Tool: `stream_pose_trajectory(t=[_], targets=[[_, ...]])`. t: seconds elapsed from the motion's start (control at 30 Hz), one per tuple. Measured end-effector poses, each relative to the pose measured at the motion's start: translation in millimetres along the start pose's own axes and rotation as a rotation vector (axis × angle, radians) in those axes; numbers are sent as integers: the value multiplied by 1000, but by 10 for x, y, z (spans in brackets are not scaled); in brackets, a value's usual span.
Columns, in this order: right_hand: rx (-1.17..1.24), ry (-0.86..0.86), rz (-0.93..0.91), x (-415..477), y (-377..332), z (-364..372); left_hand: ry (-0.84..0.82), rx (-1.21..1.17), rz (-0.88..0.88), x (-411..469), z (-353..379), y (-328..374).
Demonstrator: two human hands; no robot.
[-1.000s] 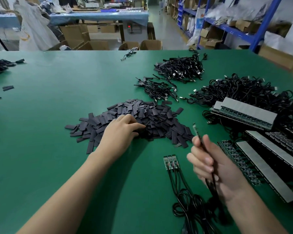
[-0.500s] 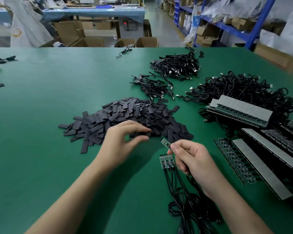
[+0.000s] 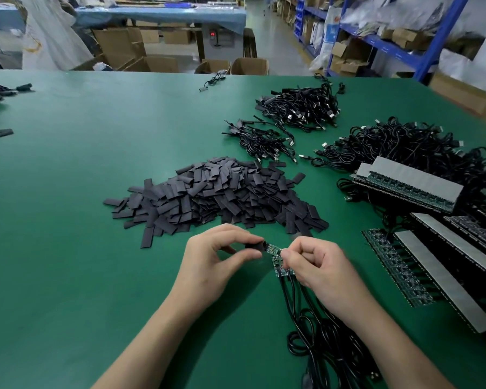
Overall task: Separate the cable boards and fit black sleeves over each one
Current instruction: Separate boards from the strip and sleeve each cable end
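My left hand (image 3: 218, 255) pinches a black sleeve (image 3: 255, 245) between thumb and fingers, its open end facing right. My right hand (image 3: 319, 265) pinches a small green cable board (image 3: 273, 249), whose tip sits at the sleeve's mouth. Just below them a joined group of cable boards (image 3: 283, 269) lies on the green table (image 3: 68, 220), their black cables (image 3: 320, 341) trailing toward me. A big heap of black sleeves (image 3: 216, 192) lies just beyond my hands.
Panels of joined boards with grey strips (image 3: 413, 183) (image 3: 438, 273) lie at the right over tangled cables. Further cable piles (image 3: 300, 108) (image 3: 261, 141) sit at the back right. Loose sleeves (image 3: 3, 132) lie far left. Cardboard boxes and blue shelving stand past the table's far edge.
My left hand picked a sleeve from the heap and drew it toward me. My right hand brought the single board down and left until it met the sleeve.
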State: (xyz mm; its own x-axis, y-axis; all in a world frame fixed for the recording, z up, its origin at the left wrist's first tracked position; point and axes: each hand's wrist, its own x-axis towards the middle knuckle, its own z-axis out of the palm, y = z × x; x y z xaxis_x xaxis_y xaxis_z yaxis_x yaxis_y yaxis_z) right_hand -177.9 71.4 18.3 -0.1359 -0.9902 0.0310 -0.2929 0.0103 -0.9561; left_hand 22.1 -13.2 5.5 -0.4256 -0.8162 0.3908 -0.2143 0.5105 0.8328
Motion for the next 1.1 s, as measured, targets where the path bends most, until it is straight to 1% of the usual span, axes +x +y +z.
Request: stream_pose_trajectory(t=[0.13, 0.4, 0.57, 0.77, 1.1], targets=[[-9, 1, 8, 17, 29, -4, -9, 66, 28, 1, -10, 3], [-201, 18, -39, -9, 17, 17, -48, 386, 182, -41, -78, 41], [-206, 20, -5, -12, 18, 8, -88, 506, 261, -38, -100, 57], [-231, -1, 14, -7, 28, 12, -96, 458, 202, -49, -84, 75], [-217, -21, 15, 2, 56, 10, -198, 456, 257, -48, -100, 78]])
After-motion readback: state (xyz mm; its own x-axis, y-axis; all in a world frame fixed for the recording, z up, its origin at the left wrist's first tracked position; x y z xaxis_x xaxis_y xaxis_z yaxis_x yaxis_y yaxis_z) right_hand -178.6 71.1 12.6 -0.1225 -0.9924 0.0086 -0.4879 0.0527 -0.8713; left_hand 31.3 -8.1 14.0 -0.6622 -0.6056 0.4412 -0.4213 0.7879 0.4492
